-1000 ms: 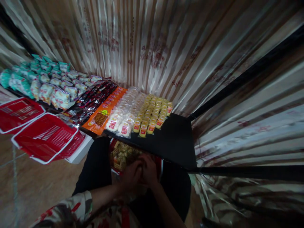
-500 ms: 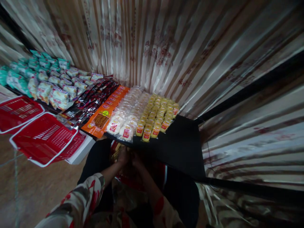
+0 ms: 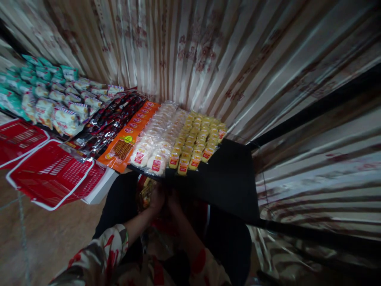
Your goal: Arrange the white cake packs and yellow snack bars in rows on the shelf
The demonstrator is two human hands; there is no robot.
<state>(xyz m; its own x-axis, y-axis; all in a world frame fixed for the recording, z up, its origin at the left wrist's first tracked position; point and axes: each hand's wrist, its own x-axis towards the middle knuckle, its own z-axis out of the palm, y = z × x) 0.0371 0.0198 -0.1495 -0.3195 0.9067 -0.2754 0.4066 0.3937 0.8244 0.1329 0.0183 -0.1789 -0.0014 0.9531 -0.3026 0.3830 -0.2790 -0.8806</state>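
Both hands are close together low in the view, just under the front edge of a black shelf (image 3: 229,178). My left hand (image 3: 156,198) and my right hand (image 3: 175,204) reach into a red container of small gold-wrapped packets (image 3: 145,191) that rests on my lap. The area is dark, and I cannot make out whether the fingers grip a packet. On the shelf right above the hands lie rows of yellow packets (image 3: 196,139) and white round packets (image 3: 154,149). My sleeves are flower-patterned.
Further left on the shelf lie orange packets (image 3: 127,137), dark shiny packets (image 3: 110,121) and white and green bags (image 3: 44,103). Two red shopping baskets (image 3: 50,174) sit on a white box (image 3: 101,190) at the left. A striped curtain (image 3: 208,59) backs the shelf.
Both hands have moved forward, away from my body and under the shelf edge, into the red container. The camera has tilted slightly, so the shelf sits a little higher and further left.
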